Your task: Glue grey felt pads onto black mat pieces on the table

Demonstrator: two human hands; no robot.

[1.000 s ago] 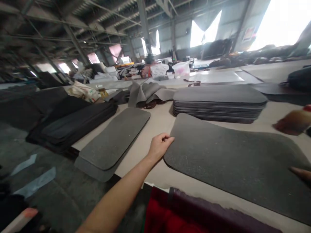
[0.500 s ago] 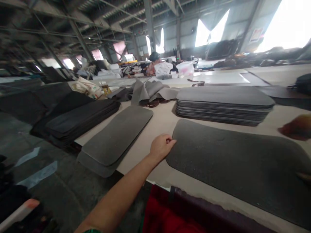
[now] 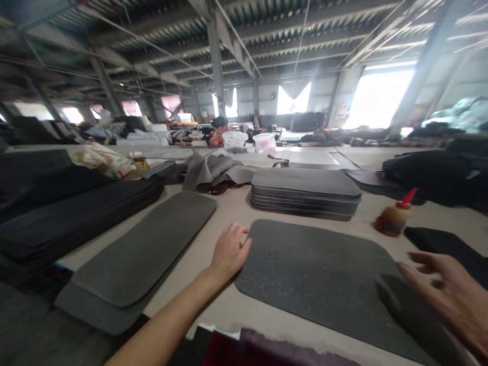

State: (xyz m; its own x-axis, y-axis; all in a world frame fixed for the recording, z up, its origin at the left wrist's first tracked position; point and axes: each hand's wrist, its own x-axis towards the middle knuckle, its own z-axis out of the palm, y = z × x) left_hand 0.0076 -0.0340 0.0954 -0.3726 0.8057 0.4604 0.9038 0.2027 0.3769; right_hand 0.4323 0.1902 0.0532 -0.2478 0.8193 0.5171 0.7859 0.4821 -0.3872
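A dark grey rounded-corner sheet [image 3: 312, 274] lies flat on the table in front of me, specked with small light marks. At its left edge my left hand [image 3: 231, 250] rests with thumb and fingers apart, the fingertips touching the border. Over the sheet's right end hovers my right hand [image 3: 448, 290], fingers spread and nothing in them; its shadow falls on the sheet. Behind the sheet stands a neat stack of similar grey sheets [image 3: 305, 185]. Left of my left hand, overlapping grey sheets [image 3: 152, 249] stick out past the table's front edge.
A squeeze bottle [image 3: 392, 221] with a red nozzle stands beyond my right hand, near a black piece [image 3: 446, 244]. A dark stack [image 3: 80, 211] lies far left. Crumpled grey material [image 3: 213, 170] lies at the back. A person [image 3: 218, 132] is in the distance.
The view has turned right and upward. My right hand has come clearly into view over the sheet's right end. My left hand stays at the left edge, its fingers now more spread.
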